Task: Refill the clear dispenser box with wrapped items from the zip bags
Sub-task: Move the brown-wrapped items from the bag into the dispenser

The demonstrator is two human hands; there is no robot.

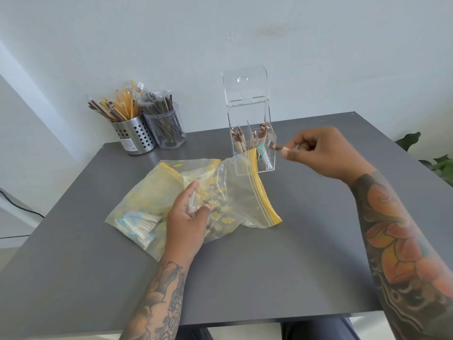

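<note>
Grey matte tabletop (pixel 245 266) set against a plain white wall (pixel 318 45), seen from above by a seated person. Near the far edge stands the clear acrylic dispenser box (pixel 253 146), its hinged lid tipped up and back so the top is open for loading; brown-tipped wrapped items (pixel 237 139) stand upright in its compartments, with room left, so by that measure the refill is only partly done. The right hand (pixel 318 153) pinches a small brown wrapped item (pixel 275 146) between thumb and fingertips, just beside the box's right wall, apparently on its way in; the item is blurred and its detail cannot be read. The left hand (pixel 187 217) rests with relaxed, spread fingers on the upper clear zip bag with a yellow seal strip (pixel 235 192), probably to steady it on the table; its mouth faces the box and touches or overlaps the box's front. A second, yellow-tinted zip bag (pixel 137 209) lies partly beneath, holding white and blue packets (pixel 137 224). At the far left corner stand a perforated steel cup (pixel 134 138) and a clear round cup (pixel 169 131), both packed with wrapped sticks. Green plant leaves (pixel 436 163) show past the right edge.
</note>
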